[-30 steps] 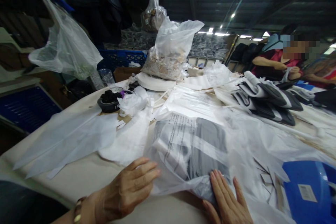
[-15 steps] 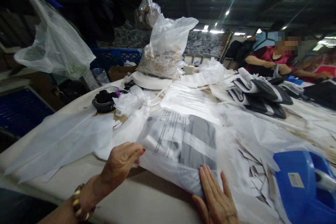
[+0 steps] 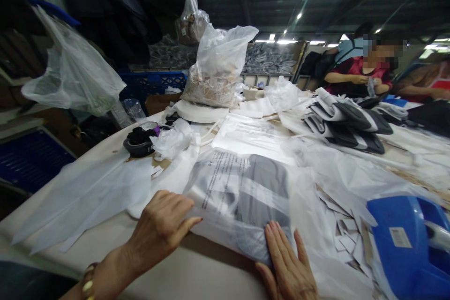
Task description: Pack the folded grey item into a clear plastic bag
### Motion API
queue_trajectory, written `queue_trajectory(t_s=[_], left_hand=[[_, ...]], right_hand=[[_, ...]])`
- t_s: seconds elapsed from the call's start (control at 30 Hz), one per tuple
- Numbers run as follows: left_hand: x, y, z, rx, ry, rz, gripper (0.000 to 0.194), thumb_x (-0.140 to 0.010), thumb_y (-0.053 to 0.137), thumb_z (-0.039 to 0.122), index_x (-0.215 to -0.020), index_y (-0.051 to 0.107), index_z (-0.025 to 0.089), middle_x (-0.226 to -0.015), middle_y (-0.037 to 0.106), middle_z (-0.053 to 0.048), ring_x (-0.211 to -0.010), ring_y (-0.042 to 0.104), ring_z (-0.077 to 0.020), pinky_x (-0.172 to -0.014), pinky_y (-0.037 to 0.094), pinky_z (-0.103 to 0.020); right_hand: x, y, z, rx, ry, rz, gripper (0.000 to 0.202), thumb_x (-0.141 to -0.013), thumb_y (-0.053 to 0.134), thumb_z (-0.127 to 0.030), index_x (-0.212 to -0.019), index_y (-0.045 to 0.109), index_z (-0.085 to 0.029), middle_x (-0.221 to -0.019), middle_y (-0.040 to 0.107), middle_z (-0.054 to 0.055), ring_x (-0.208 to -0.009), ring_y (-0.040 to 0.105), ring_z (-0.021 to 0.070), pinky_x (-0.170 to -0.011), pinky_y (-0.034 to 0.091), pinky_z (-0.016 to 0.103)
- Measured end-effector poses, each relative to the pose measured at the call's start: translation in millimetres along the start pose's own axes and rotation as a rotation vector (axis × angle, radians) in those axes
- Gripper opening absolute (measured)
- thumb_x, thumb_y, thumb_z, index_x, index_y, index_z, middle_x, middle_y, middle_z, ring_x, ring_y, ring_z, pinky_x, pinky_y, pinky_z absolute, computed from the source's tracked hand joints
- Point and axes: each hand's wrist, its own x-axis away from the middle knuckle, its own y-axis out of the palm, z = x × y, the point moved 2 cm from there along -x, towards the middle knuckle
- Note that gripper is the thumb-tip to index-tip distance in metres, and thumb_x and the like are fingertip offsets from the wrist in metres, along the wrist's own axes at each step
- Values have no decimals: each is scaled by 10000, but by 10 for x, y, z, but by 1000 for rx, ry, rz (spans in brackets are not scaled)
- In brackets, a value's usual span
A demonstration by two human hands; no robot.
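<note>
At the near edge of the table (image 3: 218,281), a clear printed plastic bag (image 3: 242,197) with a folded grey-and-white item inside is being flattened and closed. It lies flat just ahead of both hands. Its near left edge is pinched in the curled fingers of the left hand (image 3: 160,227), which carries a beaded bracelet (image 3: 87,283) at the wrist. The right hand (image 3: 286,267) is spread open, palm down, and pressed on the bag's near right corner.

The step in hand appears to be smoothing and folding the bag's open end over the packed item. For the next move, the flap would probably need to be drawn taut by the left hand while the contents are held against sliding by the right.

Loose paper strips (image 3: 342,234) are scattered just right of the bag, beside a blue plastic object (image 3: 404,239). More empty bags (image 3: 251,133) are stacked behind, and white sheets (image 3: 87,192) lie to the left. Farther back, a full plastic sack (image 3: 220,68) and folded striped pieces (image 3: 346,124) are seen, with another person's red sleeve (image 3: 348,68) beyond.
</note>
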Motion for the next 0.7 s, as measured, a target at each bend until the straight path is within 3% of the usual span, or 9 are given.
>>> queue_trajectory(t_s=[0.13, 0.23, 0.4, 0.53, 0.6, 0.7], left_hand=[[-157, -20, 223, -124, 112, -166, 142, -832, 577, 220, -711, 512, 184, -693, 549, -18, -680, 483, -192, -695, 315, -354], [-235, 70, 295, -85, 137, -207, 176, -822, 593, 188, -678, 493, 183, -673, 536, -12, -654, 468, -187, -643, 301, -329], [-275, 151, 313, -44, 240, -79, 226, -852, 505, 114, -638, 467, 179, -655, 495, -11, -648, 432, -184, -626, 292, -336], [-271, 215, 303, 104, 258, 99, 206, -862, 429, 57, -690, 483, 156, -908, 561, -56, -897, 488, -212, -814, 355, -394], [-269, 270, 294, 140, 224, 122, 195, -867, 420, 53, -713, 494, 147, -996, 559, -69, -963, 488, -214, -860, 363, -390], [-261, 343, 292, 125, 193, 103, 201, -868, 416, 51, -714, 501, 147, -949, 565, -59, -904, 500, -195, -822, 386, -361]], right_hand=[[26, 21, -11, -18, 10, 5, 593, -886, 451, -321, -1362, 322, 9, -1226, 575, 203, -1226, 466, 279, -1110, 191, 496], [30, 23, -14, -16, 8, -16, 601, -878, 475, -330, -1355, 337, 7, -1238, 566, 202, -1234, 457, 280, -1111, 185, 499], [-8, -20, -7, -15, -2, -19, 559, -870, 485, -327, -1310, 400, 8, -1238, 566, 205, -1236, 455, 277, -1120, 178, 488], [-63, -69, -11, -15, -8, -13, 532, -878, 473, -309, -1296, 414, 13, -1202, 593, 201, -1216, 479, 272, -1123, 171, 478], [-81, -86, -15, -16, -2, -18, 539, -883, 465, -308, -1313, 396, 10, -1205, 592, 196, -1210, 485, 270, -1122, 172, 478], [-90, -110, -21, -4, 0, -38, 552, -880, 468, -308, -1325, 379, 8, -1208, 592, 191, -1194, 501, 275, -1120, 168, 487]])
